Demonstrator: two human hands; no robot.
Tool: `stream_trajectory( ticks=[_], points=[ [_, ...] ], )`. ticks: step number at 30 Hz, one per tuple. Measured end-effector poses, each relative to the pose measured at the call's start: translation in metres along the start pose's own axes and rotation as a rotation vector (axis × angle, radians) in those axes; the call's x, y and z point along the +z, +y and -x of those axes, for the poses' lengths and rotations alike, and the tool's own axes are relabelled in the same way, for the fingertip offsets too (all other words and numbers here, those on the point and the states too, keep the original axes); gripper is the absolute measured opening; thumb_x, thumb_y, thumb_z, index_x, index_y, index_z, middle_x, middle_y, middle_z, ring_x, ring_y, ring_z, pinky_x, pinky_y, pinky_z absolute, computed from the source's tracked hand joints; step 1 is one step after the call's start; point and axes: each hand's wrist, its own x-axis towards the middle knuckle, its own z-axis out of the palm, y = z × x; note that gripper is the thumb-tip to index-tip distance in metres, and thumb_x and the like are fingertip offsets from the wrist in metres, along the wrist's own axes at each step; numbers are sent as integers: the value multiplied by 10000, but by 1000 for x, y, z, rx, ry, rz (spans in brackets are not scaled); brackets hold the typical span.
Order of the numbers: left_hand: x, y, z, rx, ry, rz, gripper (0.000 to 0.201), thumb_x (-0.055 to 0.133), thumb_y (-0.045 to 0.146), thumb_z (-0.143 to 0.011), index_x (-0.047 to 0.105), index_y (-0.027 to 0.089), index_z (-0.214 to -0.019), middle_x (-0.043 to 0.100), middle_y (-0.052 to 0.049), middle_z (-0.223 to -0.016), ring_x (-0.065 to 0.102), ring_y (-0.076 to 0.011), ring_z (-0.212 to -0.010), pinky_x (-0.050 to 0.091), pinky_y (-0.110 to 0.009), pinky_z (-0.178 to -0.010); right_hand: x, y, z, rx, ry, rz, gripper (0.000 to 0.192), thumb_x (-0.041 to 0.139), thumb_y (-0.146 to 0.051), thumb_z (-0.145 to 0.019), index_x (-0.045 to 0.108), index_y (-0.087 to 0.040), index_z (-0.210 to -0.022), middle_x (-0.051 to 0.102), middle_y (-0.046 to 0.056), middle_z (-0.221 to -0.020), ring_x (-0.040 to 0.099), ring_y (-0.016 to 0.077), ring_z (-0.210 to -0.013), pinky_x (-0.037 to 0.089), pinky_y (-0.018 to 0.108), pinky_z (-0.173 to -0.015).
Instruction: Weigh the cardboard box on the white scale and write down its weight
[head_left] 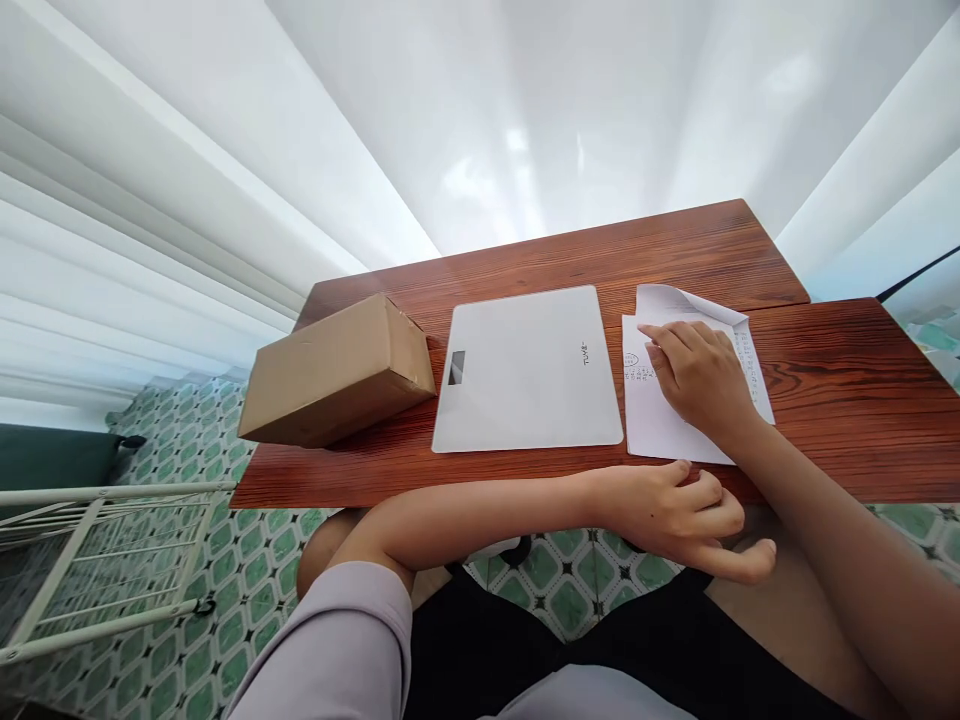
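My right hand (694, 375) lies on white sheets of paper (667, 425) with handwritten notes, its fingers stretched out over the page. The top sheet curls up at its far edge. Reaching across my lap, my left hand (686, 515) hovers at the table's front edge just below the paper; its fingers are loosely bent and apart, with nothing seen in them. Left of the paper, a flat white scale (529, 375) rests on the table, with a small dark display (457, 367) on its left side and lettering on its right.
A closed brown cardboard box (330, 370) sits at an angle on the left of the reddish wooden table (847, 400). White curtains (525, 120) hang behind. On the green patterned floor at left stands a white metal rack (105, 550).
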Motion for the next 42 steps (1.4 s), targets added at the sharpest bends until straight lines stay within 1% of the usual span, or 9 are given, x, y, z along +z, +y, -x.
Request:
stream_trajectory(
  ticks=[4,9,11,15,21,26,31,37,42],
  points=[
    [-23,-5,19,-123,77,-93,301,440,295,-1056,551,360,-1328,638,-26,-1027,580,-132,-815,464,-265,-690,2,1,1,-27,46,-6,360,355,-283,-1096,690,-153,-1082,729,95,-991,627,294,-935,395,432,-778],
    [-61,-8,56,-325,356,-192,278,641,337,-952,563,280,-1213,659,-18,-954,623,-138,-826,521,-255,-721,3,-3,3,-43,58,17,364,351,-292,-1092,678,-174,-982,719,92,-928,626,294,-884,393,432,-754],
    [-76,-8,72,-398,418,-233,302,648,314,-916,542,249,-1192,667,-31,-954,641,-154,-842,553,-276,-750,4,-7,4,-50,57,17,346,355,-279,-1087,672,-180,-991,720,91,-930,629,298,-889,402,434,-760],
    [-101,-9,108,-563,440,-292,298,582,188,-874,541,192,-1169,682,-69,-979,665,-193,-904,582,-300,-749,5,-18,4,-106,53,66,287,395,-289,-1066,649,-164,-1110,715,119,-985,635,324,-919,429,446,-771],
    [-140,-14,160,-772,591,-354,439,516,43,-856,489,173,-1274,689,-90,-996,669,-189,-939,600,-345,-824,4,-42,0,-142,36,0,298,422,-311,-1053,570,-158,-1262,688,163,-1132,650,359,-1017,491,482,-817],
    [-166,-10,204,-1056,816,-393,425,548,93,-912,491,198,-1320,668,-99,-1115,673,-213,-1046,589,-391,-927,5,-82,-21,-109,-23,-222,324,421,-326,-1056,532,-197,-1331,669,149,-1226,632,356,-1142,514,525,-955],
    [-179,-5,249,-1325,1021,-350,355,470,193,-955,482,192,-1310,611,-115,-1222,639,-218,-1173,541,-419,-1053,15,-141,-56,-61,-45,-468,373,411,-358,-1071,515,-229,-1405,619,136,-1374,603,326,-1244,511,544,-1039],
    [-176,2,301,-1602,1083,-287,510,458,243,-904,473,180,-1410,525,-130,-1463,490,-214,-1400,398,-384,-1201,47,-208,-89,-27,-61,-726,502,370,-507,-1089,443,-266,-1523,509,142,-1524,491,296,-1409,442,570,-1151],
    [-179,14,322,-1649,1029,-415,546,487,222,-898,501,184,-1443,512,-98,-1501,449,-217,-1431,339,-395,-1237,77,-240,-99,142,-188,-875,710,353,-672,-1047,339,-234,-1606,371,147,-1633,366,304,-1511,331,569,-1238]
  ],
)
